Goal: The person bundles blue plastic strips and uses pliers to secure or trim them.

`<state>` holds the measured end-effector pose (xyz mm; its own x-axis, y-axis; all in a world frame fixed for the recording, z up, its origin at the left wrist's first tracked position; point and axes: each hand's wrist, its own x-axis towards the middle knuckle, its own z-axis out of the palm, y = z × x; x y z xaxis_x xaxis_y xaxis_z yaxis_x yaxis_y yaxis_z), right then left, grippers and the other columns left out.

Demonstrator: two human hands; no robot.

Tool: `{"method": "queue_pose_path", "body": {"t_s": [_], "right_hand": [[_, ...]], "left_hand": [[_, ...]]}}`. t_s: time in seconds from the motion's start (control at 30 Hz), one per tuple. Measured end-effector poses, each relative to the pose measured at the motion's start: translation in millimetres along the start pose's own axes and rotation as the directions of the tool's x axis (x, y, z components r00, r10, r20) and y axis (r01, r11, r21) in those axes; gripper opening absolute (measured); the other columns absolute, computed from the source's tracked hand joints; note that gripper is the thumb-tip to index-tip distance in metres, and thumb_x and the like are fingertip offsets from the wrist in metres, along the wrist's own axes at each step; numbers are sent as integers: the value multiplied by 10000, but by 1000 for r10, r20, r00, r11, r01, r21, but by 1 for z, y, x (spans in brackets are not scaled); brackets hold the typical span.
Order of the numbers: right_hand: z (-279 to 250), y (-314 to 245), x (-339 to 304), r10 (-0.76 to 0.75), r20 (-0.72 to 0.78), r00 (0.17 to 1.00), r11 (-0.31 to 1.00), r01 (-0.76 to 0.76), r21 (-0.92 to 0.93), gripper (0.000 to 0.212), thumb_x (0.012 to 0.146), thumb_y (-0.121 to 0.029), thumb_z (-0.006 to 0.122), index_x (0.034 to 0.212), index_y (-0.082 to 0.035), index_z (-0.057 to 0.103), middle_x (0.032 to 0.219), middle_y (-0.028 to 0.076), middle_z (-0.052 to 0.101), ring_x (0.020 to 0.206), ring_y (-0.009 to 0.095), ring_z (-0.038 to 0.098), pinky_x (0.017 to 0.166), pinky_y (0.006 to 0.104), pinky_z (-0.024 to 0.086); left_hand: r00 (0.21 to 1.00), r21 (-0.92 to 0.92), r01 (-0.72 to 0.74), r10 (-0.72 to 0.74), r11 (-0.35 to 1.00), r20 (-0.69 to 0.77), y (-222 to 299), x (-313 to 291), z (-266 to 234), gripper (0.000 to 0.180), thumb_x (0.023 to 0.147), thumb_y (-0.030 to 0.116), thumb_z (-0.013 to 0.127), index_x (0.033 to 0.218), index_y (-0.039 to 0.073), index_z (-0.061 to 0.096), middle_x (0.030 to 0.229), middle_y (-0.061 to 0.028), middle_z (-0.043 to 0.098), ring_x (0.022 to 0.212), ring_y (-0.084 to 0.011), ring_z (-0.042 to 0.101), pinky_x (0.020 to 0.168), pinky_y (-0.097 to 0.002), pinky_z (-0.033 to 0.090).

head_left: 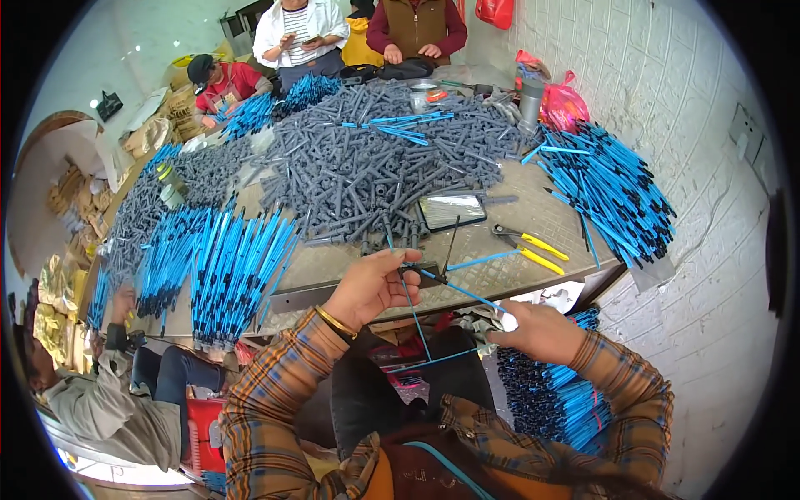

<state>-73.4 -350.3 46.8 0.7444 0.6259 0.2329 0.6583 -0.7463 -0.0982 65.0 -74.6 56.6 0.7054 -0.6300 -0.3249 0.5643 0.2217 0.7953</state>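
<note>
Between my hands, over the table's near edge, is a thin blue tube (pixel 473 295) with black fittings. My left hand (pixel 373 285) pinches it by the black fitting at its left end, thumb and fingers together. Closed round the tube's right end is my right hand (pixel 537 332); something white, perhaps a finger cover, shows at its fingertips. Another blue tube (pixel 482 260) and a thin black rod (pixel 452 243) stick out near the held fitting; I cannot tell whether they are joined to it. Thin blue lengths (pixel 420 325) hang below my left hand, above my lap.
A large heap of grey plastic tubes (pixel 358 158) covers the table. Yellow-handled pliers (pixel 533 248) and a phone (pixel 452 212) lie near me. Bundles of blue tubes stand left (pixel 237 271) and right (pixel 612 192). A seated person (pixel 100 392) works at left; other people are across the table.
</note>
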Motion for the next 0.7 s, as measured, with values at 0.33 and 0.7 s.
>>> {"method": "queue_pose_path", "body": {"t_s": [0.33, 0.7], "right_hand": [[-7, -12, 6, 350, 24, 936, 933, -351, 76, 528, 723, -55, 535, 1228, -203, 493, 946, 132, 522, 795, 290, 563, 692, 378, 488], [-22, 176, -89, 627, -423, 654, 439, -746, -502, 159, 806, -197, 532, 936, -119, 583, 862, 86, 560, 786, 260, 565, 642, 400, 472]], "left_hand": [[986, -202, -163, 167, 966, 2, -15, -28, 22, 255, 929, 234, 439, 1081, 46, 518, 880, -122, 620, 774, -215, 607, 746, -371, 507], [935, -337, -225, 300, 914, 191, -44, -79, 21, 219, 912, 214, 475, 1072, 84, 547, 971, -182, 615, 587, -162, 490, 550, -273, 363]]}}
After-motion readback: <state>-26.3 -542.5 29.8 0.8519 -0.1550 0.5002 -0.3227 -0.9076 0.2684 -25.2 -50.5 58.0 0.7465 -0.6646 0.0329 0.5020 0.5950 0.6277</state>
